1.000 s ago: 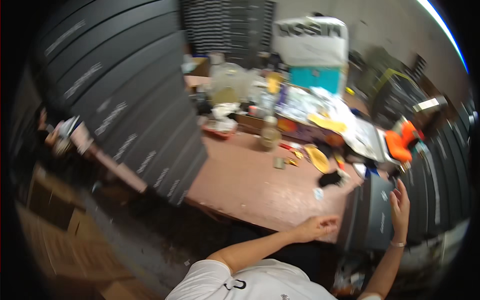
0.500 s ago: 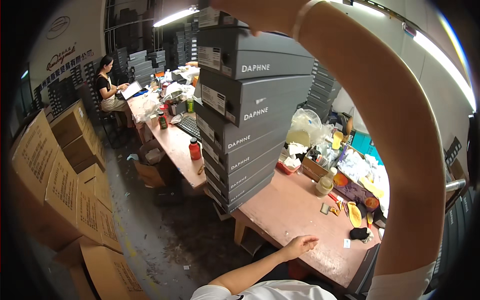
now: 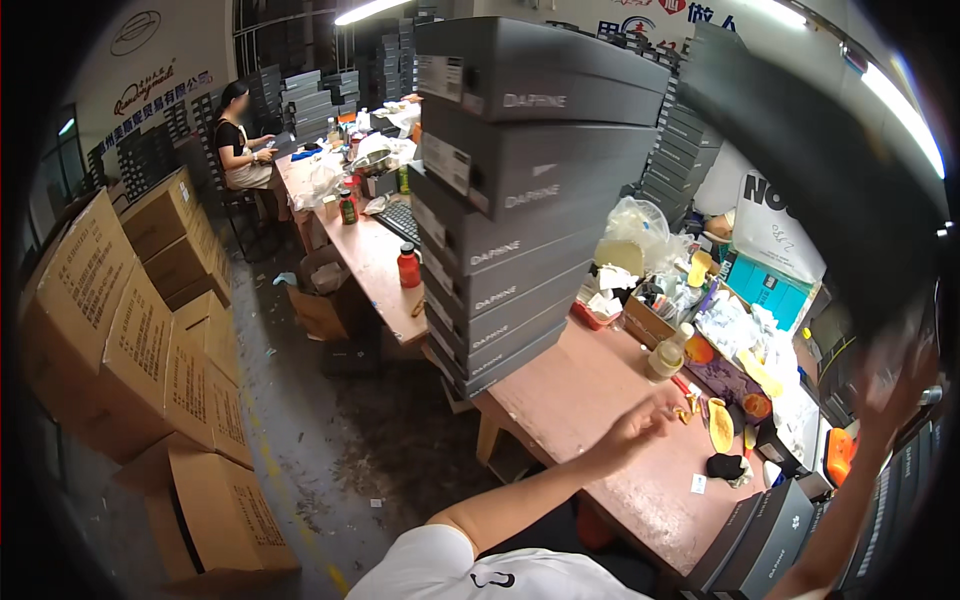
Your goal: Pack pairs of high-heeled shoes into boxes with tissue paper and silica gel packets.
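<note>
A tall stack of dark grey shoeboxes point(image 3: 540, 200) stands on the near end of the pinkish table point(image 3: 610, 400), its upper boxes set unevenly. At the upper right, another dark grey shoebox point(image 3: 800, 150) is tilted in the air and smeared by motion. My right hand point(image 3: 895, 385), also blurred, grips its lower end; the single fingers are hard to make out. Over the table, my left hand point(image 3: 645, 430) is open with nothing in it, near an oval yellow pad point(image 3: 720, 425) and a squat glass bottle point(image 3: 670, 355).
Brown cartons point(image 3: 130, 330) line the left side. More shoeboxes point(image 3: 765, 545) stand at the lower right. A bin of crumpled white paper point(image 3: 745, 345) and a black bundle point(image 3: 728, 467) lie on the table. Farther back sit a red bottle point(image 3: 409, 267), a keyboard point(image 3: 400, 222) and a seated person point(image 3: 245, 150).
My right hand has taken the top shoebox off the stack and swung it to the right. My left hand has moved up and right over the table. The view has shifted slightly.
</note>
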`<state>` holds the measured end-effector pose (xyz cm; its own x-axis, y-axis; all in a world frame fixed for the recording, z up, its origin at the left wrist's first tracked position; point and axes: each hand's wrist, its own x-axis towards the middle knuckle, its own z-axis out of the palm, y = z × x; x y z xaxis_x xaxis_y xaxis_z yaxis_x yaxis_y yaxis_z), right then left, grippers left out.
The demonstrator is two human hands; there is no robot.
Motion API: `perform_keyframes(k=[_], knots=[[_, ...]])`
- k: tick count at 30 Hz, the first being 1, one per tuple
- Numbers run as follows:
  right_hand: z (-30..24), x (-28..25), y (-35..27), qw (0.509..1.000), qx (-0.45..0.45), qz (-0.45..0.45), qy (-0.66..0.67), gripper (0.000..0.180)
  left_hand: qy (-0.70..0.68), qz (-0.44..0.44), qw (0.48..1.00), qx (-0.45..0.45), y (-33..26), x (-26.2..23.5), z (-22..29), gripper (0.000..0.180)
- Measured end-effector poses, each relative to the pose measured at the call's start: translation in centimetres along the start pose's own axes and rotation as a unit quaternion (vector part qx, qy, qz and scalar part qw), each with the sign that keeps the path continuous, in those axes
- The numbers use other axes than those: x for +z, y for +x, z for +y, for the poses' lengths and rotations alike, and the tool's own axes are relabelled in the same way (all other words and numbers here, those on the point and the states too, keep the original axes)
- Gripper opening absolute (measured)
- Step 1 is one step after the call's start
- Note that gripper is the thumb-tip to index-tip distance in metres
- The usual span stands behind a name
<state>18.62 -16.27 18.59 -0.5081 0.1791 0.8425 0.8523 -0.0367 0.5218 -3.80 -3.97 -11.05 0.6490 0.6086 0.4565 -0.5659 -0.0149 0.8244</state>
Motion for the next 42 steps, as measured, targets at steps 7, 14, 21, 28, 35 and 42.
perform_keyframes(k=[7,14,21,28,35,42], knots=[[-17.8,-11.7,-25.1,0.909,0.202,-0.303,0.204,0.047,-0.260,0.093,0.915,-0.293,0.3,4.0,-8.0,0.076],[-23.5,-7.1,-33.6,0.581,0.649,-0.368,0.325,0.071,0.013,0.113,0.872,-0.476,-6.7,-1.0,-14.5,0.048],[-17.4,-5.3,-36.4,0.198,0.818,-0.297,0.452,0.051,-0.283,0.208,0.855,-0.383,-6.0,3.9,-12.5,0.063],[-18.8,-1.9,-26.7,0.157,0.848,-0.082,0.499,0.046,-0.019,0.192,0.952,-0.237,-3.6,-1.1,-7.9,0.066],[-20.6,-0.4,-24.1,0.778,0.471,-0.243,0.337,0.051,0.657,-0.009,0.721,-0.222,-3.9,-11.7,-5.9,0.065],[-15.7,-6.7,-33.5,0.230,0.747,-0.459,0.422,0.045,0.254,-0.369,0.837,-0.314,-3.2,1.2,-2.7,0.010]])
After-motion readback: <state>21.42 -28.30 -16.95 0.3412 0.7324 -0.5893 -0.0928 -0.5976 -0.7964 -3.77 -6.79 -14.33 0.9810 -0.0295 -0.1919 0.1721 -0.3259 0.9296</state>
